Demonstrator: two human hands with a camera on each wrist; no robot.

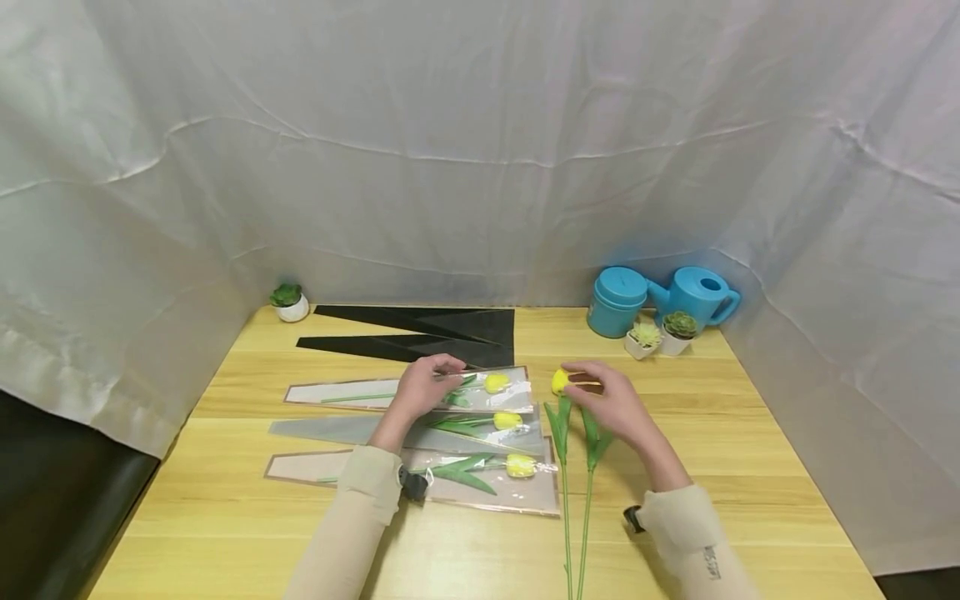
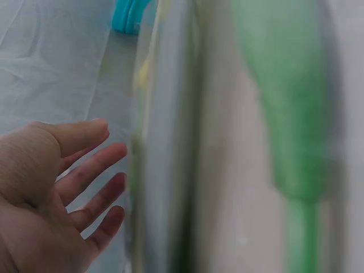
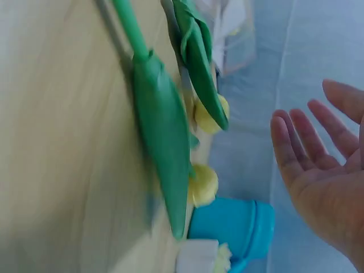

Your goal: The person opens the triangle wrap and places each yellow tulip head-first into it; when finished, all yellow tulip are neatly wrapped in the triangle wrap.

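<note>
My left hand (image 1: 427, 385) hovers over a clear-fronted flower sleeve (image 1: 337, 392) that has a yellow tulip (image 1: 497, 382) inside. Its fingers are loosely bent and grip nothing; the left wrist view shows them apart and relaxed. Two more sleeves, a grey one (image 1: 315, 429) and a pinkish one (image 1: 510, 496), lie nearer me, each with a yellow tulip. To their right lie two loose yellow tulips (image 1: 564, 475) with green leaves. Above their heads is my right hand (image 1: 611, 404), fingers spread and holding nothing in the right wrist view. It covers one bloom in the head view.
Two black tapered sleeves (image 1: 480, 337) lie at the back. A small potted succulent (image 1: 291, 302) stands back left. At back right are a blue canister (image 1: 617, 302), a blue watering can (image 1: 693, 296) and two little succulents (image 1: 643, 338). Grey curtains (image 1: 480, 208) enclose the table.
</note>
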